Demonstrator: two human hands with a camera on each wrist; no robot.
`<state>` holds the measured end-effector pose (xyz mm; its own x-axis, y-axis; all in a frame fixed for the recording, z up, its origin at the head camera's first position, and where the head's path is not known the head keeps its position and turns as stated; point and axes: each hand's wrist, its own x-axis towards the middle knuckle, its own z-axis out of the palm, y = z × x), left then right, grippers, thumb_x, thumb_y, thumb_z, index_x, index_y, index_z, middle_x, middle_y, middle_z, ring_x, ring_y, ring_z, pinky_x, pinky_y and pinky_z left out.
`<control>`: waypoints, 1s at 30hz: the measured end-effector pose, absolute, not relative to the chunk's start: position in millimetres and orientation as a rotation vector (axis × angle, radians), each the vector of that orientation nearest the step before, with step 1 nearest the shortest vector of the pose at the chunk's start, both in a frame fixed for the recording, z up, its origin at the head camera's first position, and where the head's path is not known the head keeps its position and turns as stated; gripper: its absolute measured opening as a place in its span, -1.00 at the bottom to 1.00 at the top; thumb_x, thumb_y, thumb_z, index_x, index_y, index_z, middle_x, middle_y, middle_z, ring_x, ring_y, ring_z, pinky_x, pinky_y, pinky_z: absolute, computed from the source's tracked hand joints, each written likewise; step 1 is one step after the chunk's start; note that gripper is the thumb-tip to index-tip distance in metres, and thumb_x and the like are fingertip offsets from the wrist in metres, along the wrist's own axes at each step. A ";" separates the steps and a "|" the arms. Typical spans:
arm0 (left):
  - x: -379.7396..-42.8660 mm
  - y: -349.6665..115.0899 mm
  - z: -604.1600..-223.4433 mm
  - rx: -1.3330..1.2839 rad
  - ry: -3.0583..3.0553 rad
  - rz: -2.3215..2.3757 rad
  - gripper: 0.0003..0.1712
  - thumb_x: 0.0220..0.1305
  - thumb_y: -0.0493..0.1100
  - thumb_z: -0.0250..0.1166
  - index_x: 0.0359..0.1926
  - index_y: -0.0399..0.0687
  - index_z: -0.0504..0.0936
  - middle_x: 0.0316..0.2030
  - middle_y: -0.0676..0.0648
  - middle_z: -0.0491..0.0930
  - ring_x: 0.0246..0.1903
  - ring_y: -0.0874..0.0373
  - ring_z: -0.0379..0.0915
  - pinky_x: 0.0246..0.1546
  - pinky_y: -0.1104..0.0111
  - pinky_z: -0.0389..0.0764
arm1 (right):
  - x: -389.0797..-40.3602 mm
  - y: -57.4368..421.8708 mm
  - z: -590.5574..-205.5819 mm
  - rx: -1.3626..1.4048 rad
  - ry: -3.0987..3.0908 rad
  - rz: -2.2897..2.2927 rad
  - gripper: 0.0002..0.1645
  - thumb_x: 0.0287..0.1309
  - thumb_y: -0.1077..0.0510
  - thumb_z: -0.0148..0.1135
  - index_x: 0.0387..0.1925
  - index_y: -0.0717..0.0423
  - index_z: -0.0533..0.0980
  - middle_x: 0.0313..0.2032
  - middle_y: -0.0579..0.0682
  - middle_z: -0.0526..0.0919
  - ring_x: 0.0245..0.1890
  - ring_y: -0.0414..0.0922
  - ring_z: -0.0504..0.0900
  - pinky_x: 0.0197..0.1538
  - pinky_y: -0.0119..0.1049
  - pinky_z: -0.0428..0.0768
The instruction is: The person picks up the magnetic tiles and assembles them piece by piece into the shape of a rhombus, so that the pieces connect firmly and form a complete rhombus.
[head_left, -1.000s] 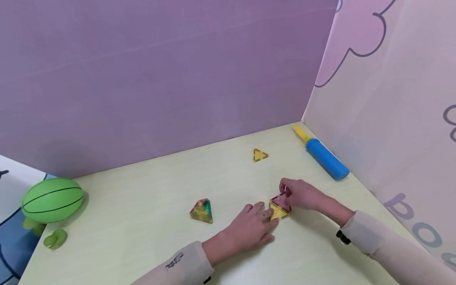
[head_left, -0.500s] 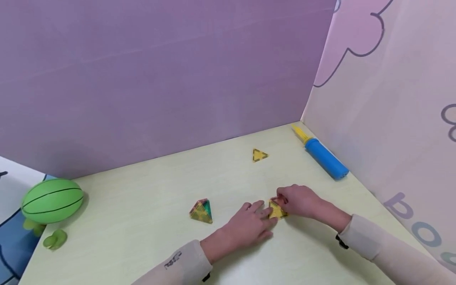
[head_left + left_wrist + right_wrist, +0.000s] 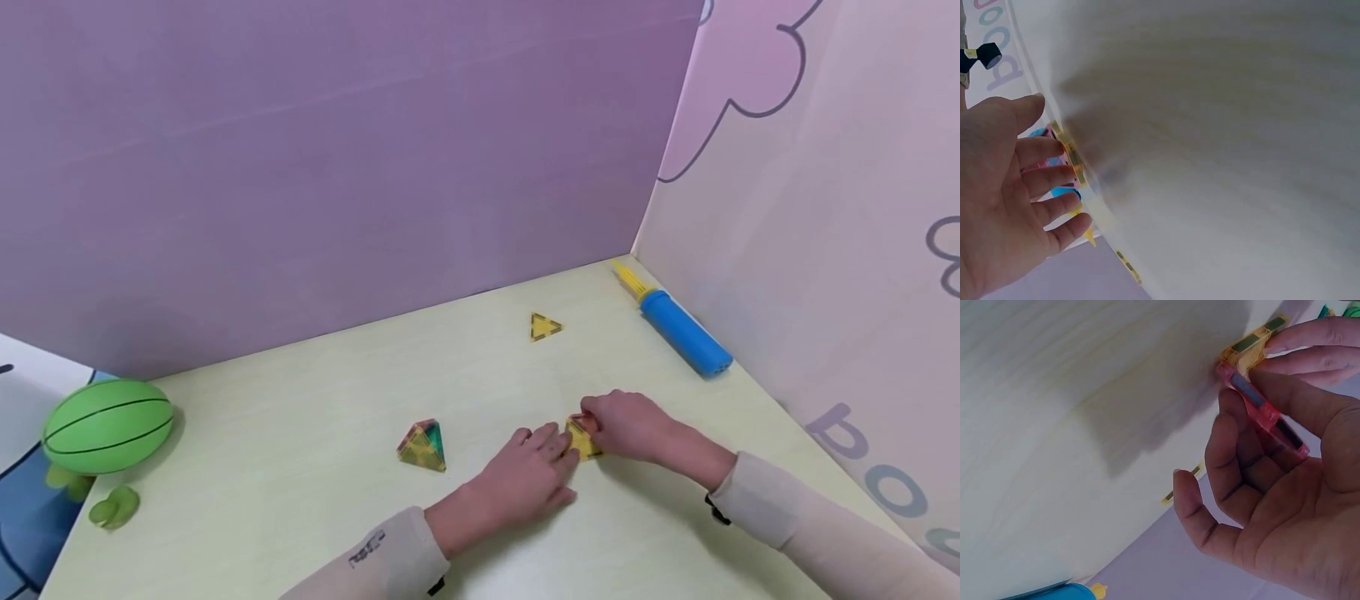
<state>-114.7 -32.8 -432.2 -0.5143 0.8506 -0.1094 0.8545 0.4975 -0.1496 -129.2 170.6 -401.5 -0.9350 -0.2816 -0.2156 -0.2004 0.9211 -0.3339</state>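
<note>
Between the thumb and curled fingers of my right hand (image 3: 633, 427) is a pink triangular magnetic tile (image 3: 1260, 403). It stands tilted in the right wrist view, one edge against a yellow triangular magnetic tile (image 3: 584, 444). My left hand (image 3: 521, 477) lies low over the table, fingers extended, and its fingertips touch the yellow tile from the left. In the head view the right hand hides much of the pink tile. Left of the left hand sits a small pyramid (image 3: 423, 447) of yellow, pink and green tiles.
Farther back lies a single yellow triangular tile (image 3: 545, 327). A blue hand pump (image 3: 686, 335) with a yellow nozzle lies by the right wall. At the table's left edge are a green striped ball (image 3: 108, 425) and a small green object (image 3: 115, 507). A purple wall (image 3: 360, 167) bounds the back.
My right hand has moved slightly down and left, raising the pink tile from nearly flat to tilted against the yellow one. The left hand's fingers have shifted slightly and stay at the yellow tile.
</note>
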 end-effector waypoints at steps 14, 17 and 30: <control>-117.4 -34.2 -428.4 1.547 2.681 -0.259 -0.35 0.51 0.29 -0.05 0.43 0.10 0.39 0.47 -0.01 0.31 0.50 0.01 0.15 0.34 0.16 0.38 | -131.1 172.3 -399.8 -0.383 2.721 -0.483 -0.81 0.24 0.21 0.28 -0.44 0.02 0.43 -0.61 -0.09 0.43 -0.59 -0.16 0.39 -0.47 -0.37 0.29; -117.9 -33.9 -428.9 1.551 2.679 -0.262 -0.36 0.51 0.29 -0.05 0.44 0.12 0.39 0.47 0.00 0.30 0.49 0.01 0.15 0.33 0.16 0.38 | -131.5 172.0 -398.0 -0.390 2.704 -0.456 -0.85 0.26 0.20 0.26 -0.40 0.03 0.45 -0.61 -0.08 0.44 -0.60 -0.16 0.39 -0.48 -0.37 0.29; -114.8 -33.7 -430.4 1.590 2.698 -0.246 -0.37 0.49 0.30 -0.01 0.43 0.17 0.38 0.42 -0.03 0.36 0.46 -0.04 0.19 0.32 0.13 0.41 | -132.3 177.4 -393.2 -0.361 2.675 -0.538 -0.84 0.21 0.14 0.30 -0.23 0.03 0.48 -0.57 -0.08 0.50 -0.58 -0.16 0.43 -0.48 -0.35 0.36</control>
